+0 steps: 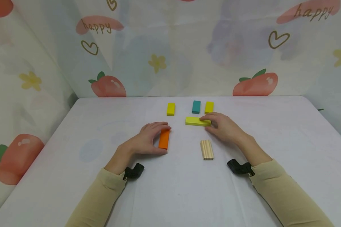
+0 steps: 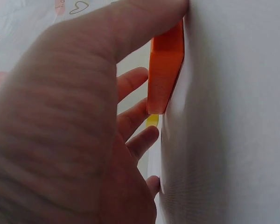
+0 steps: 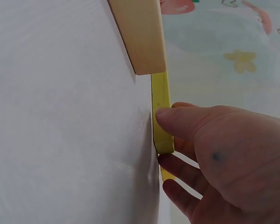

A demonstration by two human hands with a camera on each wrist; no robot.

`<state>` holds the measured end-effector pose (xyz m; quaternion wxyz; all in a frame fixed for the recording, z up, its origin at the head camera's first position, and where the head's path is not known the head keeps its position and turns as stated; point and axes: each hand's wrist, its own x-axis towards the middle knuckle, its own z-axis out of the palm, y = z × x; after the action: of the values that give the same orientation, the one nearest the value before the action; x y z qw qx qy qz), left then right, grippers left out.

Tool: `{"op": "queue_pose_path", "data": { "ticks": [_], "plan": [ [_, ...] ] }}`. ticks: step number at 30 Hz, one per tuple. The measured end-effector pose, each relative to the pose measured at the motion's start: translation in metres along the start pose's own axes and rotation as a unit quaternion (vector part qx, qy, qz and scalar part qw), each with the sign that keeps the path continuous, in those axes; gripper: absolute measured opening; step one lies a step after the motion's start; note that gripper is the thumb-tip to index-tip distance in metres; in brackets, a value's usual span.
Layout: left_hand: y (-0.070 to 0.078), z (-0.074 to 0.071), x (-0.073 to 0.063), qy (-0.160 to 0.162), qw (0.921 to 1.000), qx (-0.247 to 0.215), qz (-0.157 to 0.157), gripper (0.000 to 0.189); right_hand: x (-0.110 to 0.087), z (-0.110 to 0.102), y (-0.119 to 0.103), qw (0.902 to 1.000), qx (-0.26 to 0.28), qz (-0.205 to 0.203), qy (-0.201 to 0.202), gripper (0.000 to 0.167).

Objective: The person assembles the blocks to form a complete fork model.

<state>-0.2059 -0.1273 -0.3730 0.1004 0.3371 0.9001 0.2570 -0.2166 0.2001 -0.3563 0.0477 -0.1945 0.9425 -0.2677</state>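
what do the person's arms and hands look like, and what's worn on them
The left sleeve and right sleeve are plain beige, reaching near the wrists. A black, bent, rounded device shows at each wrist. The left hand and right hand are bare, no gloves or rings visible.

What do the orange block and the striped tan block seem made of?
The orange block looks like painted wood or plastic: smooth, solid colour. The striped tan block is probably bare wood: pale, matte, with lengthwise stripes.

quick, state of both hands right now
Left hand: closed around the orange block, end to end.
Right hand: holding the long yellow block, pinched.
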Motion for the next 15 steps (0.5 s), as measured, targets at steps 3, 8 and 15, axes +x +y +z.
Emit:
{"op": "queue_pose_path", "data": {
  "ticks": [3,8,15],
  "plan": [
    [0.0004,-0.0004,-0.0003,0.000,1.0000,-0.002,-0.003,0.075,-0.0001,0.0000,0.0001,1.0000,-0.002,-0.001,0.001,0.038],
    [-0.0001,-0.0006,-0.0003,0.007,1.0000,-0.003,-0.001,0.076,-0.0002,-0.0001,0.0004,0.9999,-0.001,-0.010,0.007,0.037],
    [-0.0005,-0.0018,-0.0014,0.004,0.9999,-0.011,-0.008,0.076,-0.0004,0.0000,0.0014,0.9999,-0.004,-0.008,0.008,0.037]
  ]
}}
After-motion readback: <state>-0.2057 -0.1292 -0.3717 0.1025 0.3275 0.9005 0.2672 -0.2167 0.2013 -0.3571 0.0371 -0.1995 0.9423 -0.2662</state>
